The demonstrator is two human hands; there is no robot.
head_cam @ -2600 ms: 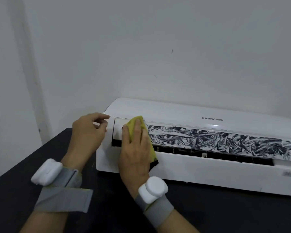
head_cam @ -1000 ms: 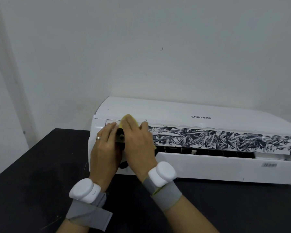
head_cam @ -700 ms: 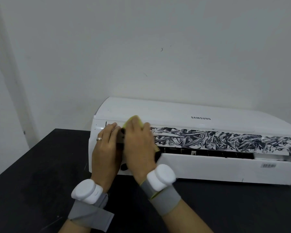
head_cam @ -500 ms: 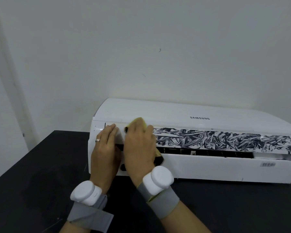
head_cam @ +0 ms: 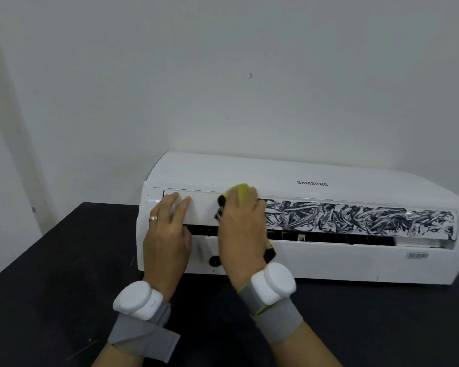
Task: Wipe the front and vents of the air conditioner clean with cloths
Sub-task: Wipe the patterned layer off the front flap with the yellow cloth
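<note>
two hands on the samsung unit [head_cam: 223, 176]: left hand [head_cam: 167, 234] flat, fingers straight, at its left end; right hand [head_cam: 240, 234] presses cloth [head_cam: 240, 190] flat-fingered; barcode label [head_cam: 417, 255] at its right.

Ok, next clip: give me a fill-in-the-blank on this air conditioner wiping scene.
1. The right hand presses a ____ cloth against the flap.
2. The left hand wears a ____ on one finger.
3. The scribbles lie to the ____ of the cloth.
4. The air conditioner sits on a ____ table.
Missing words: yellow; ring; right; black.
</note>
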